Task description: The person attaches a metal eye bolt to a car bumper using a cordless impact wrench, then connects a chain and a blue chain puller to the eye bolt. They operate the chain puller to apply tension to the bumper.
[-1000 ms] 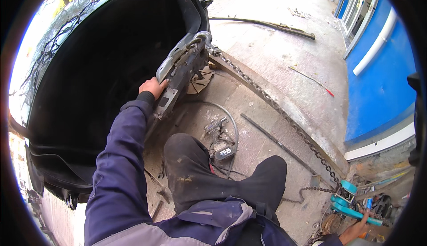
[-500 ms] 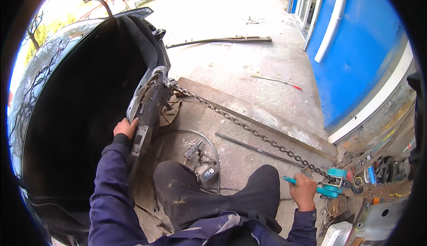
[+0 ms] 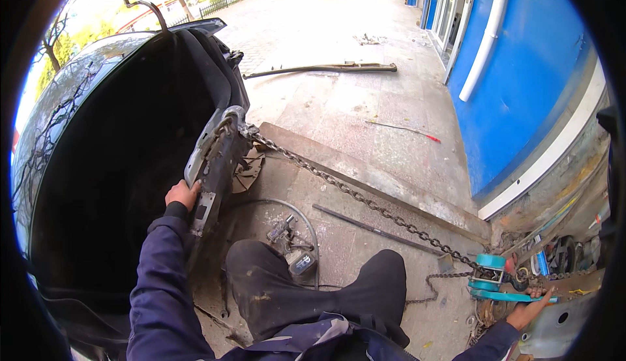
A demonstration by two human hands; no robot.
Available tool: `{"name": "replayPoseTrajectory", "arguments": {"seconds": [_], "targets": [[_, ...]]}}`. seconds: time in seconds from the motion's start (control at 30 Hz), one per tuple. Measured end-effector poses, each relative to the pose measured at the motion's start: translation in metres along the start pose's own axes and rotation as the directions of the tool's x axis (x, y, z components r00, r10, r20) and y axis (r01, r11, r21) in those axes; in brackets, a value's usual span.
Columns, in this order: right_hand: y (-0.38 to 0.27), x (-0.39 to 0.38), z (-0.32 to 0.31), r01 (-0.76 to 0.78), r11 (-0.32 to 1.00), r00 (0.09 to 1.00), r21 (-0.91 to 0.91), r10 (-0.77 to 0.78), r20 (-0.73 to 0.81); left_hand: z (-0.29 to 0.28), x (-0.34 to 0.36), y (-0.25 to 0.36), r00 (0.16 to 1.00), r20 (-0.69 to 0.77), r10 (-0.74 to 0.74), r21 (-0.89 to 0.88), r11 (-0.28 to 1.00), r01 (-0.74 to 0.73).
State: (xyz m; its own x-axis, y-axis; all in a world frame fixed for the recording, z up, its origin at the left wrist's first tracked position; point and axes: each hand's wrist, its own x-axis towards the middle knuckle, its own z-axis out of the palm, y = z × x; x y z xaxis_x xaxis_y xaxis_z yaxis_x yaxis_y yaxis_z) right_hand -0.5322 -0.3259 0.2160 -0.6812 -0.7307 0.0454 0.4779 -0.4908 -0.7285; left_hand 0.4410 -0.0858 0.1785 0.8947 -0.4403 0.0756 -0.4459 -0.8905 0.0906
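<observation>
Paving (image 3: 391,108); car trunk (image 3: 111,159) dark inside; left fingers (image 3: 185,193) grip rim (image 3: 197,151).

Jacket (image 3: 293,345): dark navy cloth, with a pale grey patch (image 3: 334,327) at the front
Left sleeve (image 3: 160,283): long, navy, deeply creased
Left cuff (image 3: 176,208): black, snug around the wrist
Right sleeve (image 3: 489,343): navy, partly cut off by the view
Trousers (image 3: 319,303): charcoal-black, loose over the thighs
Stain (image 3: 261,296): small tan smudge on the left thigh
Left hand (image 3: 182,195): bare
Right hand (image 3: 531,307): bare

Left fingers (image 3: 193,187) on metal panel (image 3: 218,165), right fingers (image 3: 541,303) around teal lever (image 3: 501,294) of chain hoist (image 3: 490,262).
</observation>
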Motion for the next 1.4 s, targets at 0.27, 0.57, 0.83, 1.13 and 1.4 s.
{"name": "replayPoseTrajectory", "arguments": {"seconds": [0.27, 0.57, 0.83, 1.13, 1.4], "targets": [[0.037, 0.037, -0.044, 0.045, 0.988, 0.98, -0.149, -0.073, -0.186, 0.017, 0.027, -0.016, 0.998, 0.035, 0.044, 0.049, 0.998, -0.046], [0.14, 0.102, -0.192, -0.21, 0.972, 0.963, -0.105, 0.187, -0.192, 0.024, 0.041, -0.025, 0.995, 0.069, 0.07, 0.038, 0.997, -0.073], [0.286, 0.031, -0.265, -0.593, 0.803, 0.805, 0.057, 0.589, 0.07, 0.027, 0.048, -0.026, 0.992, 0.09, 0.086, 0.078, 0.993, -0.093], [0.344, -0.205, -0.093, -0.728, 0.653, 0.662, -0.21, 0.588, -0.466, 0.032, 0.058, -0.034, 0.991, 0.105, 0.089, 0.099, 0.99, -0.099], [0.267, -0.277, 0.01, -0.809, 0.588, 0.57, -0.026, 0.772, -0.282, 0.033, 0.06, -0.035, 0.991, 0.104, 0.081, 0.099, 0.991, -0.091]]}}
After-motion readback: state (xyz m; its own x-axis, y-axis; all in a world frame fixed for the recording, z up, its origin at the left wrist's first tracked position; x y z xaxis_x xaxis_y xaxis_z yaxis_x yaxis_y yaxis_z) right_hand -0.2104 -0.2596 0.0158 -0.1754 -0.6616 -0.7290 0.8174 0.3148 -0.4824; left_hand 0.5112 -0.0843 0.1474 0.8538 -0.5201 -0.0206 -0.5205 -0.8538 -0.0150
